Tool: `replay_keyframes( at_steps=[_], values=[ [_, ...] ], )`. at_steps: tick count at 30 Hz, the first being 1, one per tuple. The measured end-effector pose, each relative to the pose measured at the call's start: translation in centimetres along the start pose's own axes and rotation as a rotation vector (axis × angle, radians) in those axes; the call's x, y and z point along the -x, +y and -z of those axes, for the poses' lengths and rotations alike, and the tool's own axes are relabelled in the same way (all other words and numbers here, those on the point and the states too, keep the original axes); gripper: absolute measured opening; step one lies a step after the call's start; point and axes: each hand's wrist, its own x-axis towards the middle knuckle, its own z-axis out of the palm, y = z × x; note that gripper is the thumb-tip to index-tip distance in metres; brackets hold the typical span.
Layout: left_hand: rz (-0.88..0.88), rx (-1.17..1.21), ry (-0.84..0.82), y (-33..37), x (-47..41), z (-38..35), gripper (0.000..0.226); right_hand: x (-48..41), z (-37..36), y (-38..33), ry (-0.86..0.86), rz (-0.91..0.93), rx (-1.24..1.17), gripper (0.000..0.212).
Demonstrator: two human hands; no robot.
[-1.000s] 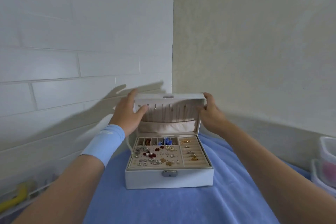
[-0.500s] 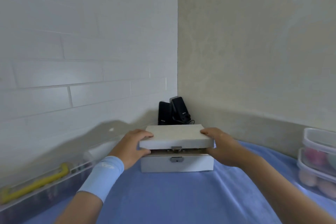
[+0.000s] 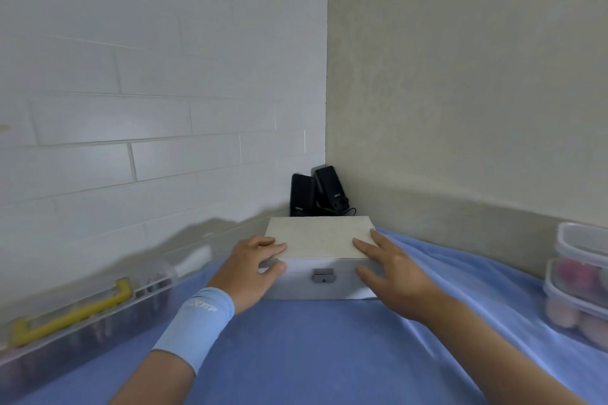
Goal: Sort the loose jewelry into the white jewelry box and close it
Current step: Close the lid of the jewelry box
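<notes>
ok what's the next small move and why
Probably press the small grey metal clasp with a thumb: the white rectangular jewelry box lies shut, left hand and right hand rest on its front corners, and nothing touches the clasp.

Soft, cool, moderately bright light arrives from the right. The left hand (image 3: 253,268) casts a diffuse shadow on the tiled wall (image 3: 148,115). Wide-angle distortion bows the tile lines, and the plastic containers (image 3: 582,276) at the frame edge appear smeared.
</notes>
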Motion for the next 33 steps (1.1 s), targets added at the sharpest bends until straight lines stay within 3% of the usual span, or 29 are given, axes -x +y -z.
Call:
replay_keyframes(
  at_steps=[4, 6, 8, 10, 12, 19, 26, 33],
  values=[
    [0.178, 0.441, 0.115, -0.4, 0.3, 1.2, 0.030, 0.1, -0.5, 0.2, 0.061, -0.008, -0.228, 0.053],
    [0.315, 0.558, 0.171, -1.0, 0.3, 1.5, 0.040, 0.0, -0.7, 0.1, 0.110, -0.057, -0.353, 0.057],
    [0.396, 0.560, 0.104, -1.2, 0.4, 1.1, 0.052, -0.2, -0.8, 0.1, 0.130, -0.149, -0.532, 0.050],
    [0.386, 0.535, -0.017, -0.7, 0.3, 0.1, 0.029, -0.2, -0.7, -0.3, 0.090, -0.207, -0.704, 0.036],
    [0.354, 0.499, -0.050, 0.3, 0.1, -0.5, 0.023, -0.3, -0.7, -0.4, 0.065, -0.220, -0.785, 0.032],
    [0.399, 0.516, -0.022, 2.1, -1.1, 0.0, 0.052, -0.3, 0.1, -0.9, 0.105, -0.288, -0.796, 0.028],
    [0.374, 0.657, -0.054, 7.2, -5.5, -2.2, 0.016, 1.5, 2.3, 1.5, 0.378, -0.312, -0.758, 0.036],
    [0.469, 0.637, -0.157, 10.8, -9.5, -6.8, 0.018, 3.7, 2.0, 4.1, 0.560, -0.404, -0.665, 0.059]
  ],
)
